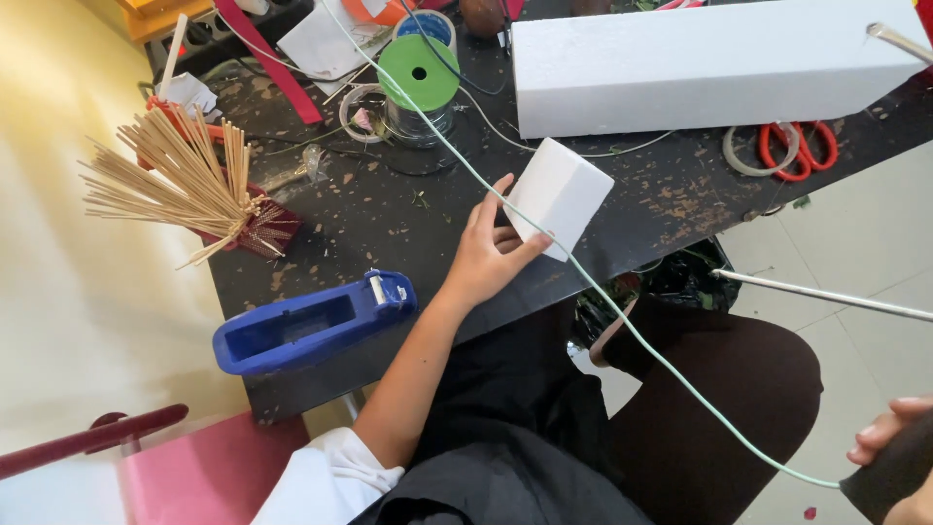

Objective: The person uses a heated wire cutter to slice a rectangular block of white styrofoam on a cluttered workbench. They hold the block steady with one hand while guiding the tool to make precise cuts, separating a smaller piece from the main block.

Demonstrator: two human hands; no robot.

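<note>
**Foam block steadied while the cord runs taut**

I see the foam block (558,195) at the table's (671,199) near edge, tilted up on one corner. My left hand (483,255) has it from the side — thumb against the lower face, fingers spread behind it — a half-closed grip that props it rather than squeezes. The pale green cord (622,326) passes right across the block's front face, which seems to be why the block is held up there: it meets the line.

That cord runs straight from the green spool (419,73) farther back on the table down to my right hand (889,437) at the lower right corner. The fingers there are curled around a dark cylinder (894,472) where the cord ends; how tightly they close I cannot tell, since the frame cuts them off.

Outward from there — a long foam slab (709,63) behind the block, red scissors (802,146) beside it, a blue tape dispenser (311,321) to the left, and a fan of sticks (175,180) beyond.
</note>
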